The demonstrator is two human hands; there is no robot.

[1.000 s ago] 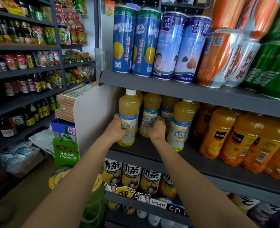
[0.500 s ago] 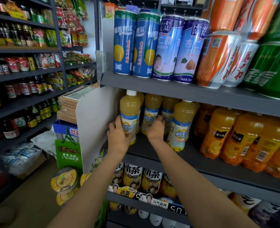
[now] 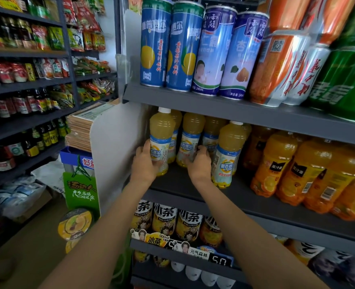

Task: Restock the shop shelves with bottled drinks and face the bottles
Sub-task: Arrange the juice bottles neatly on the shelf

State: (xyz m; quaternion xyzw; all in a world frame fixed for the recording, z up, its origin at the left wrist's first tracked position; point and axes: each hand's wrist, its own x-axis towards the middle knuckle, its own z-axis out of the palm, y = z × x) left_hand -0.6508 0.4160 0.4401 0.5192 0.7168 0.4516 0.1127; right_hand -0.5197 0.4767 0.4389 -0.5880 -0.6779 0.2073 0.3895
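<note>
Several pale-yellow juice bottles with white caps and blue-white labels stand at the left end of the middle grey shelf (image 3: 193, 185). My left hand (image 3: 145, 163) grips the leftmost front bottle (image 3: 161, 140) low on its label. My right hand (image 3: 199, 163) curls round the base of the second bottle (image 3: 190, 138), just left of a further-forward bottle (image 3: 227, 153). More of these bottles stand behind, partly hidden.
Orange juice bottles (image 3: 285, 165) fill the shelf to the right. Tall drink cans (image 3: 172, 44) line the shelf above, iced-tea bottles (image 3: 164, 220) the shelf below. A white side panel (image 3: 114, 147) bounds the shelf on the left, with stacked cartons (image 3: 78, 128) and an aisle rack of sauces beyond.
The left hand has slid the leftmost bottle slightly back on the shelf and now sits higher on it. The right hand stays at the second bottle's base.
</note>
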